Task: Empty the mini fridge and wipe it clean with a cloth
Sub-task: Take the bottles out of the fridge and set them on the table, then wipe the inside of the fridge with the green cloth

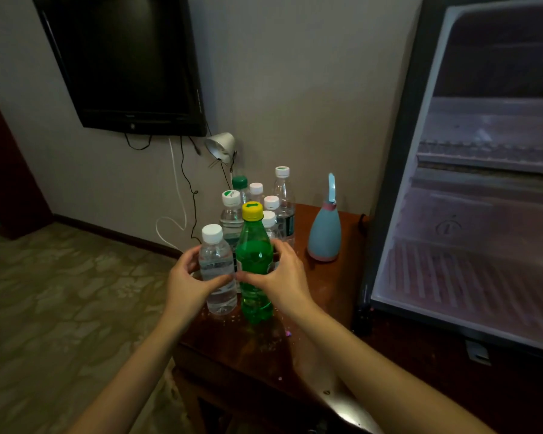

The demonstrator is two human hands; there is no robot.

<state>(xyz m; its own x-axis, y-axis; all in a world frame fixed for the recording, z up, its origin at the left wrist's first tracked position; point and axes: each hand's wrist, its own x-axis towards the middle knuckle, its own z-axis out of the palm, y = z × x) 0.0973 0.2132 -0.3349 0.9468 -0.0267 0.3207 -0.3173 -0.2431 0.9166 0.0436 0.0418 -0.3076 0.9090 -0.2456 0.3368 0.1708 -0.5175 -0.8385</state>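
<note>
Both bare forearms reach forward and converge. Left grip (187, 277) curls round a clear bottle (216, 261), right grip (284, 277) round a green bottle (253, 256), thumb tips close together.

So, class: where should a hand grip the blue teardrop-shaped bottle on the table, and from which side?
Wrap the blue bottle round its tapering upper body, below the pink band. It stands upright; the water bottles crowd its left, so I'd come from the front, over bare table.

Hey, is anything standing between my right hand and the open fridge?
Yes, the blue bottle stands on the table, slightly further back, between your right hand, which grips the green bottle, and the fridge.
</note>
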